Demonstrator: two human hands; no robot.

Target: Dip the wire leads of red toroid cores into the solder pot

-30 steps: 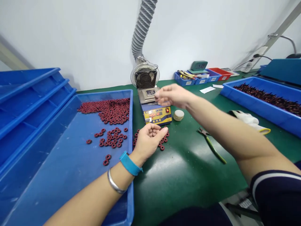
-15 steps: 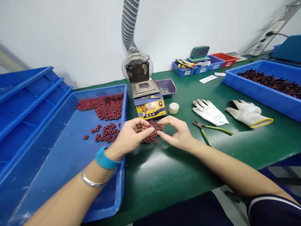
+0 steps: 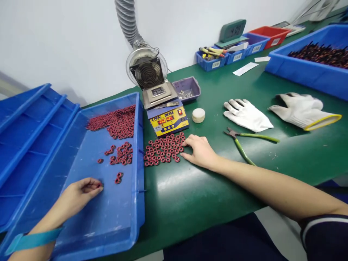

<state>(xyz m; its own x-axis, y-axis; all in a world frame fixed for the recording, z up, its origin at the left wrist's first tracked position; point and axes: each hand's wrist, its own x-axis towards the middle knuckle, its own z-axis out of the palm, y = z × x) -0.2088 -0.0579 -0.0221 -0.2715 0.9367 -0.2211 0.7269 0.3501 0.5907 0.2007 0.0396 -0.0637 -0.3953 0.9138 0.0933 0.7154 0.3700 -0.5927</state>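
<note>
The left hand (image 3: 78, 194) lies low in the blue tray (image 3: 108, 224), its grip pinched shut, as far as I can tell, on a single ring (image 3: 101, 185) at the fingertips. The right hand (image 3: 199, 152) rests flat on the table (image 3: 217, 195), its grip open and holding nothing, fingertips touching the edge of the loose cluster of rings (image 3: 163, 149) just beside the tray. Small groups and a far heap (image 3: 116, 121) already sit in the tray, while the cluster remains outside it.

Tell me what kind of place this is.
Probably an electronics assembly bench: a solder pot by a fume-extraction fan, a blue tray of small red ring cores, and cutters on the green mat.
</note>
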